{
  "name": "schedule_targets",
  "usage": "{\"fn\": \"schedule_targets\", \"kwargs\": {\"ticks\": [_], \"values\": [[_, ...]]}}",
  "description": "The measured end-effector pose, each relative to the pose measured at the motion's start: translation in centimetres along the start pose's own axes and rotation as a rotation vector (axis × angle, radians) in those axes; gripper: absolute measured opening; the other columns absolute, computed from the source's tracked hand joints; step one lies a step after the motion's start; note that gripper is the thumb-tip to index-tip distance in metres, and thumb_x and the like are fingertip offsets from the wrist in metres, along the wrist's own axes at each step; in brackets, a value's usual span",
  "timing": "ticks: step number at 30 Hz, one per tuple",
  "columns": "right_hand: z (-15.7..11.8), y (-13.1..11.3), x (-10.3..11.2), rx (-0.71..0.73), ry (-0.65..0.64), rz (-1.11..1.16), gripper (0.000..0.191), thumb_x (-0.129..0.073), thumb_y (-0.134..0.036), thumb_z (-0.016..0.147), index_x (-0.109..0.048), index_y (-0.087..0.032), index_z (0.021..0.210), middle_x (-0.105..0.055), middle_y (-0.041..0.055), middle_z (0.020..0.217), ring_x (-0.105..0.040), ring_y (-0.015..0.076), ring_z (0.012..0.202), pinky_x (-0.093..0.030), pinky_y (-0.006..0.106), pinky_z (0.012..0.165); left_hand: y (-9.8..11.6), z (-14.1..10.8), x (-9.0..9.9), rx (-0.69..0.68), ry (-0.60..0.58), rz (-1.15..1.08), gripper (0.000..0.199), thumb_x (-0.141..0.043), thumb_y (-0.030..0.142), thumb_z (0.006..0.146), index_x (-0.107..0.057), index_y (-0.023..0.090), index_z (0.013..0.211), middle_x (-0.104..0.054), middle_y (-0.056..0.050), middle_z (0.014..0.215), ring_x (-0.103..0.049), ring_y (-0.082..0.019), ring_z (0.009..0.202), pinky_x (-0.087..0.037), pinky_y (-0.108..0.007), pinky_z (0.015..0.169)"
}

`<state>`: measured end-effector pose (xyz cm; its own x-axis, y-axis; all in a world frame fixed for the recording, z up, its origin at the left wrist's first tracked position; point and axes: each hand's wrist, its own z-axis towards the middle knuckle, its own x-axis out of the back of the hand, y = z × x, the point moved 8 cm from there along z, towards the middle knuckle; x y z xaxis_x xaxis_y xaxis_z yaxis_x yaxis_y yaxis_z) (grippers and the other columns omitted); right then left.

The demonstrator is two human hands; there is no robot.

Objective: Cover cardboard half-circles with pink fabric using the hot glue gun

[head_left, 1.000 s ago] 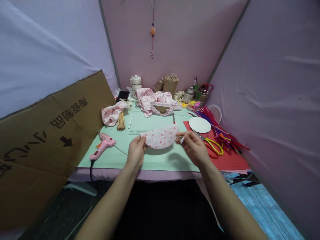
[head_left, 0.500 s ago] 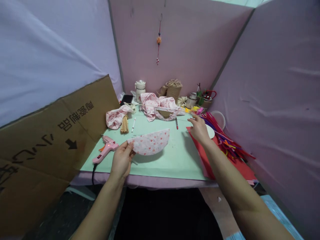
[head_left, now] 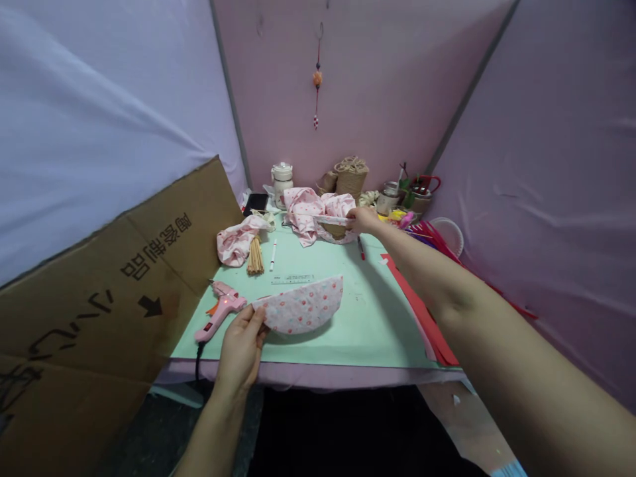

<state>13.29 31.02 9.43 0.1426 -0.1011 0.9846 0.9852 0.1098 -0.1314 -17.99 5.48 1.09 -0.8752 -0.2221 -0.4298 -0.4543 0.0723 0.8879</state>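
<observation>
Pinched by its left end, a half-round piece of pink patterned fabric (head_left: 304, 306) hangs over the front of the green table top (head_left: 358, 324), held in my left hand (head_left: 244, 341). My right hand (head_left: 362, 220) reaches to the back, its fingers closed at the right end of a pale patterned fabric band (head_left: 334, 220). Whether it grips the band is hard to tell, as the fingertips are small. Crumpled pink fabric (head_left: 302, 207) lies behind the band. Below the band shows a brown roll (head_left: 334, 232).
A pink glue gun (head_left: 221, 311) lies at left beside a cardboard sheet (head_left: 163, 265). Sticks (head_left: 255, 257), a white pen (head_left: 273, 255) and a ruler (head_left: 293, 279) lie mid-table. Red sheets (head_left: 422, 311) are at right; a white jar (head_left: 282, 179) stands behind.
My right hand has moved left and away from me, from above the red sheets to the fabric band. The fabric in my left hand has tilted slightly, and the ruler now shows more.
</observation>
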Motion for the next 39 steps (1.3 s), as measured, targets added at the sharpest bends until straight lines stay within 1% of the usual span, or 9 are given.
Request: {"fn": "schedule_targets", "kwargs": {"ticks": [5, 8, 9, 13, 16, 20, 26, 33, 39], "values": [[-1.9, -0.7, 2.7, 0.07, -0.095, 0.06, 0.029, -0.067, -0.022, 0.078, -0.07, -0.014, 0.105, -0.073, 0.0068, 0.102, -0.061, 0.0181, 0.087, -0.042, 0.024, 0.073, 0.2, -0.7, -0.2, 0.024, -0.026, 0.037, 0.046, -0.086, 0.045, 0.06, -0.067, 0.015, 0.089, -0.072, -0.006, 0.087, -0.069, -0.02, 0.086, -0.056, -0.026, 0.073], [-5.0, -0.5, 4.8, 0.106, -0.156, 0.136, 0.028, -0.068, -0.028, 0.078, -0.069, -0.018, 0.105, -0.073, 0.0045, 0.095, -0.062, 0.0172, 0.081, -0.044, 0.024, 0.068, 0.4, -2.3, -0.5, 0.063, -0.075, 0.096, 0.043, -0.085, 0.044, 0.064, -0.064, 0.016, 0.09, -0.069, -0.002, 0.079, -0.065, -0.014, 0.073, -0.052, -0.021, 0.061], [-6.4, -0.6, 4.8, 0.135, -0.234, 0.226, 0.028, -0.068, -0.03, 0.078, -0.069, -0.018, 0.103, -0.072, 0.0049, 0.092, -0.062, 0.0177, 0.078, -0.044, 0.025, 0.067, 0.4, -3.1, -0.6, 0.091, -0.098, 0.115, 0.043, -0.084, 0.043, 0.065, -0.063, 0.017, 0.091, -0.068, 0.0, 0.076, -0.064, -0.013, 0.068, -0.05, -0.019, 0.058], [-13.6, -1.3, 1.5, 0.216, -0.675, 0.507, 0.027, -0.069, -0.041, 0.074, -0.07, -0.02, 0.091, -0.07, 0.0033, 0.084, -0.062, 0.0185, 0.075, -0.047, 0.027, 0.067, -1.0, -6.1, -2.1, 0.257, -0.231, 0.17, 0.04, -0.082, 0.042, 0.07, -0.058, 0.019, 0.093, -0.064, 0.003, 0.069, -0.058, -0.01, 0.058, -0.049, -0.02, 0.055], [-17.1, -1.5, -2.1, 0.19, -0.82, 0.532, 0.031, -0.07, -0.041, 0.07, -0.069, -0.018, 0.091, -0.07, 0.0024, 0.083, -0.062, 0.0181, 0.076, -0.047, 0.026, 0.067, -2.4, -7.4, -3.7, 0.329, -0.294, 0.174, 0.041, -0.081, 0.044, 0.071, -0.058, 0.018, 0.093, -0.066, 0.001, 0.071, -0.06, -0.01, 0.061, -0.051, -0.022, 0.059], [-17.9, -1.5, -5.2, 0.168, -0.783, 0.536, 0.028, -0.065, -0.036, 0.072, -0.069, -0.016, 0.092, -0.07, 0.003, 0.087, -0.061, 0.0173, 0.079, -0.045, 0.025, 0.069, -3.9, -7.2, -5.8, 0.347, -0.29, 0.172, 0.047, -0.082, 0.047, 0.068, -0.06, 0.017, 0.095, -0.067, -0.001, 0.073, -0.061, -0.012, 0.062, -0.053, -0.023, 0.059], [-18.0, -0.1, -5.1, 0.204, -0.795, 0.536, 0.031, -0.063, -0.039, 0.074, -0.07, -0.017, 0.096, -0.071, 0.0044, 0.092, -0.061, 0.0187, 0.082, -0.045, 0.026, 0.069, -5.0, -6.1, -7.4, 0.363, -0.272, 0.138, 0.049, -0.087, 0.044, 0.062, -0.06, 0.015, 0.091, -0.067, -0.001, 0.073, -0.062, -0.01, 0.063, -0.053, -0.021, 0.06], [-18.1, 2.6, -5.4, 0.2, -0.789, 0.465, 0.036, -0.06, -0.044, 0.076, -0.071, -0.018, 0.098, -0.072, 0.0056, 0.096, -0.062, 0.02, 0.086, -0.045, 0.027, 0.074, -5.2, -6.0, -7.1, 0.361, -0.265, 0.139, 0.048, -0.086, 0.044, 0.063, -0.059, 0.015, 0.091, -0.067, -0.001, 0.073, -0.062, -0.01, 0.064, -0.053, -0.02, 0.06], [-17.4, 0.8, -5.6, 0.202, -0.725, 0.466, 0.033, -0.061, -0.041, 0.075, -0.072, -0.018, 0.096, -0.073, 0.0057, 0.095, -0.062, 0.0209, 0.084, -0.045, 0.028, 0.071, -4.9, -5.9, -6.3, 0.347, -0.25, 0.133, 0.047, -0.085, 0.042, 0.065, -0.058, 0.015, 0.093, -0.067, -0.001, 0.074, -0.063, -0.01, 0.066, -0.054, -0.021, 0.06]]}}
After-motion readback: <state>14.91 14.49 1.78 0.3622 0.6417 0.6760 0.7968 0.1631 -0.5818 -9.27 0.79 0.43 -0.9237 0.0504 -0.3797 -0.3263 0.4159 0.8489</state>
